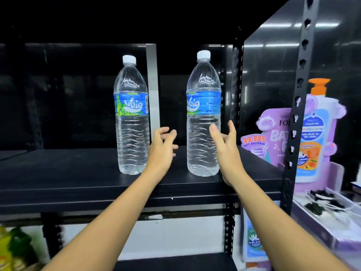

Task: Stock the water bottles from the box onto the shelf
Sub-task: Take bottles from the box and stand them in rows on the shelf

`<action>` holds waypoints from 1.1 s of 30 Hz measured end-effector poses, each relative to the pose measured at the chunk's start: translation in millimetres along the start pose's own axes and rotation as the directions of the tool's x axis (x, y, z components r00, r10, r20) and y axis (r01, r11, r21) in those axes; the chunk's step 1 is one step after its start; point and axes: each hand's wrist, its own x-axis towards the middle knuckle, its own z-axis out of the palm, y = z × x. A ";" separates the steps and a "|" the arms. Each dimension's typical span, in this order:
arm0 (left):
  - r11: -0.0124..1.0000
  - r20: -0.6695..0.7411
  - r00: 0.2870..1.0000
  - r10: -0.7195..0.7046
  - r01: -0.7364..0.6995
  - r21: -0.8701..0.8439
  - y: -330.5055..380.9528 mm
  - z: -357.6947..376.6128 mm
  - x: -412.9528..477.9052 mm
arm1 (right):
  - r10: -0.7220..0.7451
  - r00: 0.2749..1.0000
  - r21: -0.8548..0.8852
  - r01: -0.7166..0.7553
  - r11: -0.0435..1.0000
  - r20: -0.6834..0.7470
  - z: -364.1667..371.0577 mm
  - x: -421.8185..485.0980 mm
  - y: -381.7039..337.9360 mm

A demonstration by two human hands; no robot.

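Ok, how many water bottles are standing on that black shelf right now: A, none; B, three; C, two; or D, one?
C: the left bottle and the right bottle both stand upright on the shelf, apart from each other; the left hand and the right hand grip neither.

Both water bottles [131,114] [203,114] carried "Waiq" labels; purple display card [273,137] read "99.99% ANTI-BACTERIAL".
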 end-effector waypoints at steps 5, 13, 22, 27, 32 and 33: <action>0.997 0.167 0.986 -0.013 0.026 -0.079 -2.1 -1.2 -0.6 | -0.164 0.983 -0.082 0.157 0.984 -0.080 0.1 -6.3 3.4; 0.987 0.379 0.925 -0.029 0.087 -0.136 -2.7 1.0 -5.8 | -0.237 0.969 -0.116 0.229 0.967 -0.068 -1.1 -9.2 3.1; 0.983 0.404 0.911 0.083 -0.008 -0.184 -5.4 -0.9 -5.1 | -0.155 0.988 -0.041 0.156 0.987 0.021 -1.2 -3.9 6.3; 0.986 0.378 0.918 0.123 -0.070 -0.152 -4.4 -1.7 -5.9 | -0.120 0.991 -0.066 0.124 0.990 0.056 0.0 -6.1 2.6; 0.989 0.309 0.943 0.126 -0.094 -0.118 -5.7 -4.8 -6.6 | -0.068 0.993 -0.058 0.074 0.996 0.097 -2.1 -2.8 3.7; 0.989 0.291 0.949 0.125 -0.096 -0.110 -5.1 -5.0 -6.8 | -0.059 0.991 -0.047 0.065 0.997 0.123 -2.3 -2.5 3.5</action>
